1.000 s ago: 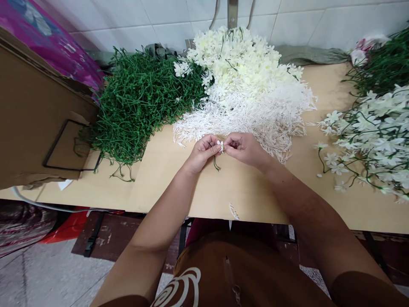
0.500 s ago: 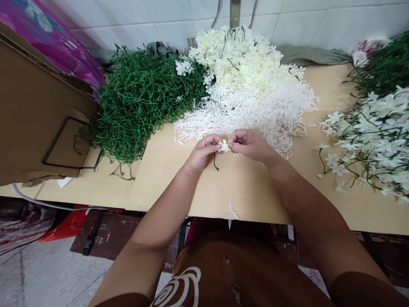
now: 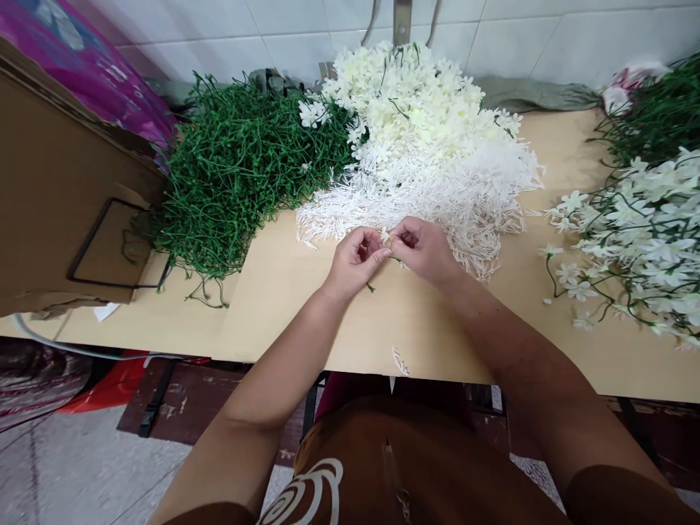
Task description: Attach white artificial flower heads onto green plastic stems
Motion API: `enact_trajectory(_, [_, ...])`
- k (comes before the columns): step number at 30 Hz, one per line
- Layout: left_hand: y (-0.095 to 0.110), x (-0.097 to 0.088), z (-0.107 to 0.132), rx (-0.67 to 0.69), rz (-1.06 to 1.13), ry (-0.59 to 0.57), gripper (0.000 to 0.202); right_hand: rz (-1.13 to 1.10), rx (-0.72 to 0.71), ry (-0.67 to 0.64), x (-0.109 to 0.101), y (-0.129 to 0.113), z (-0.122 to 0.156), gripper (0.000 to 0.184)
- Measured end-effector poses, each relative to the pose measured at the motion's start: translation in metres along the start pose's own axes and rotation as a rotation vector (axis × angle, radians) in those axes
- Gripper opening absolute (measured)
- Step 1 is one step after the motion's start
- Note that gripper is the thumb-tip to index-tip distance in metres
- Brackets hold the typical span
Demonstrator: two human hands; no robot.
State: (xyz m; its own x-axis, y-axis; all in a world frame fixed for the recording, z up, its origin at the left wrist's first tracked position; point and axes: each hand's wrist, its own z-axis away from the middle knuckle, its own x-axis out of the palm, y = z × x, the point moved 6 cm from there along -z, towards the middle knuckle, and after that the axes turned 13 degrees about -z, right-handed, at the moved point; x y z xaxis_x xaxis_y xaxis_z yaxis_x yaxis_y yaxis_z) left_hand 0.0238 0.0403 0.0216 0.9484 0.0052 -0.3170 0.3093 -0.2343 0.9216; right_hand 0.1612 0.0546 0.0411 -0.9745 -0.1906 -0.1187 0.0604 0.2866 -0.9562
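My left hand (image 3: 356,261) and my right hand (image 3: 421,246) meet at the near edge of a heap of thin white pieces (image 3: 405,200). Between their fingertips is a small white artificial flower (image 3: 385,237), mostly covered by the fingers. My left thumb and fingers are closed on it, and my right hand pinches at its other side. A green stem (image 3: 370,288) pokes out below my left hand. Beyond the white pieces rises a mound of white flower heads (image 3: 415,109).
Left of the middle is a pile of green stems (image 3: 251,160), beside a cardboard box (image 3: 65,175). On the right lie stemmed white flowers (image 3: 650,233). A few loose white bits (image 3: 400,361) rest near the table's (image 3: 284,313) front edge.
My left hand has turned, its thumb now reaching across to the right fingertips. The flower, plainer before, is now mostly covered, and less of the green stem shows.
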Motion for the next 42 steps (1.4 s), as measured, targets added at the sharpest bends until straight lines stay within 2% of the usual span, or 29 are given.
enact_trajectory(8, [-0.002,-0.003,-0.003,0.034,-0.078,0.041,0.032,0.113,-0.041,-0.03,0.004,-0.005,0.001,0.012])
enact_trajectory(14, [0.002,-0.005,-0.002,0.095,-0.196,0.037,0.029,0.171,-0.038,-0.052,0.004,-0.013,0.001,0.011])
enact_trajectory(18, [0.002,-0.006,-0.002,0.082,-0.169,0.015,0.03,0.192,-0.035,-0.076,0.004,-0.013,0.0,0.01])
enact_trajectory(22, [-0.001,-0.004,-0.002,0.01,-0.102,-0.056,0.034,0.287,-0.118,-0.101,0.007,-0.013,0.003,0.011])
enact_trajectory(26, [-0.003,-0.007,-0.004,0.012,-0.122,-0.013,0.034,0.43,-0.212,-0.114,0.013,-0.015,0.006,0.012])
enact_trajectory(29, [-0.003,-0.006,-0.005,0.036,-0.141,0.001,0.033,0.469,-0.223,-0.109,0.013,-0.016,0.007,0.01])
enact_trajectory(34, [-0.003,-0.005,-0.005,0.02,-0.061,-0.008,0.033,0.417,-0.217,-0.105,0.01,-0.018,0.006,0.01])
enact_trajectory(38, [-0.006,-0.006,-0.007,-0.038,0.124,-0.016,0.037,0.241,-0.211,-0.1,0.006,-0.015,0.003,0.009])
enact_trajectory(40, [-0.007,-0.005,-0.008,-0.073,0.23,-0.033,0.039,0.122,-0.164,-0.086,0.003,-0.009,0.001,0.006])
enact_trajectory(42, [-0.008,-0.002,-0.008,-0.12,0.322,-0.077,0.041,-0.011,-0.058,-0.083,0.001,0.0,-0.002,0.009])
